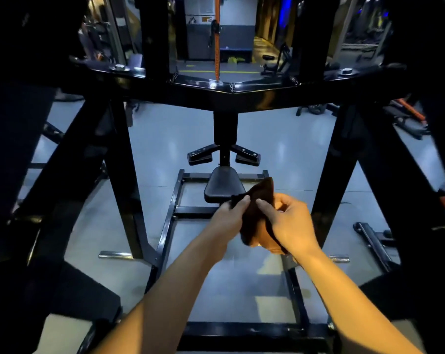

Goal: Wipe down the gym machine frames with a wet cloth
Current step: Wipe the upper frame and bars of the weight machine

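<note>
Both sets of fingertips pinch the dark cloth (pixel 257 215) between them, left hand (pixel 229 218) and right hand (pixel 290 223) level in mid-air, cloth hanging lengthwise downward, the machine's black crossbeam (pixel 224 93) lying ahead and above, roughly equally near either hand.

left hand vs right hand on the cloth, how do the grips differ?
The left hand pinches the cloth at its left edge, back of the hand facing the camera; the right hand curls round the cloth's right side, and the cloth hangs below it. Both hold the same dark cloth above the seat, off the frame.
</note>
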The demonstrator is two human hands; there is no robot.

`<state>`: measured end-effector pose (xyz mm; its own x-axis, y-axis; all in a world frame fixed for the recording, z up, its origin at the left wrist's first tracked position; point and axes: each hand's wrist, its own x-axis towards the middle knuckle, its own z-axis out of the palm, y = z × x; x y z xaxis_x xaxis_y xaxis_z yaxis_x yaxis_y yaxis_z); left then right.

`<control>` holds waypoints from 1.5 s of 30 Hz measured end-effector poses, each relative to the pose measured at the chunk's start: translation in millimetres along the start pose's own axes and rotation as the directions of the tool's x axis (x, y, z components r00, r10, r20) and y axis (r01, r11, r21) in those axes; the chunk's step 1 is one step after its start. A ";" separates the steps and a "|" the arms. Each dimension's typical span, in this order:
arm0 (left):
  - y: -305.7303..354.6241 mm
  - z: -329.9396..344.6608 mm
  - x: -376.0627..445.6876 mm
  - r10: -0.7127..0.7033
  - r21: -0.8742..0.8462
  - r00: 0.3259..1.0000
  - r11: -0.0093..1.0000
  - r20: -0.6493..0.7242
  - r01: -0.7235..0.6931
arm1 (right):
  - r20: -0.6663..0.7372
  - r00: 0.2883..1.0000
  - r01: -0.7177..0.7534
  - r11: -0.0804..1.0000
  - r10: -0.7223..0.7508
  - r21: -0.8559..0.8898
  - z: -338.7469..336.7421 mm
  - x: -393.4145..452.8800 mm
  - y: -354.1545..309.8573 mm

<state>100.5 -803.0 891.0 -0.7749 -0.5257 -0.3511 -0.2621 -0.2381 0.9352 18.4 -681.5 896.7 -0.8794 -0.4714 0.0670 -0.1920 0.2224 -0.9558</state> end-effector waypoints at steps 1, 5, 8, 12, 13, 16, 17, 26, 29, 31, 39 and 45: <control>1.2 1.5 -1.4 -0.001 -0.049 1.000 0.999 0.014 0.001 | 0.056 0.998 0.038 0.999 -0.039 0.016 2.1 -0.8 -2.5; 3.2 -6.8 -8.7 0.021 -0.231 0.997 0.973 0.078 -0.003 | 0.249 0.958 0.170 0.981 -0.143 -0.090 6.9 1.2 -6.1; 6.6 -13.4 -11.0 0.048 -0.366 0.993 0.931 0.107 -0.006 | 0.259 0.952 0.198 0.973 -0.163 -0.117 12.5 6.2 -5.0; 22.4 -16.6 -5.9 0.073 -0.448 0.997 0.892 0.006 -0.062 | 0.272 0.957 0.092 0.995 -0.100 0.042 25.7 7.5 -9.7; 25.1 -20.1 -1.5 0.068 -0.440 0.997 0.894 -0.043 -0.079 | 0.303 0.950 0.054 0.995 -0.076 0.080 28.5 8.4 -12.8; 32.6 -29.7 2.7 0.049 -0.414 0.999 0.909 -0.019 -0.053 | 0.333 0.934 0.116 0.992 -0.127 0.052 33.1 16.6 -20.5; 33.6 -33.2 2.8 0.050 -0.401 0.998 0.915 0.025 -0.035 | 0.310 0.935 0.182 0.983 -0.175 0.005 36.3 20.5 -21.1; 51.7 -43.5 19.2 -0.004 -0.338 1.000 0.941 0.000 0.004 | 0.105 0.955 0.286 0.957 -0.279 -0.058 67.8 27.4 -23.6; 59.7 -47.3 20.4 0.064 -0.377 0.995 0.926 0.076 -0.031 | 0.061 0.909 0.415 0.909 -0.412 -0.045 74.4 30.3 -29.2; 66.9 -47.3 19.7 0.112 -0.377 0.989 0.924 0.098 -0.067 | -0.015 0.936 0.352 0.933 -0.352 0.079 76.8 32.0 -33.6; 83.1 -50.7 31.2 0.154 -0.227 0.988 0.961 -0.029 -0.157 | 0.052 0.941 0.335 0.942 -0.336 0.018 78.7 48.0 -36.0; 100.8 -43.9 37.9 0.269 -0.039 0.963 0.962 -0.012 -0.269 | 0.173 0.937 0.259 0.936 -0.303 0.236 78.3 52.9 -52.7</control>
<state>70.0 -882.7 970.0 -0.8101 -0.5798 -0.0869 -0.0209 -0.1195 0.9926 16.1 -785.0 928.1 -0.6902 -0.6571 0.3030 -0.3051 -0.1154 -0.9453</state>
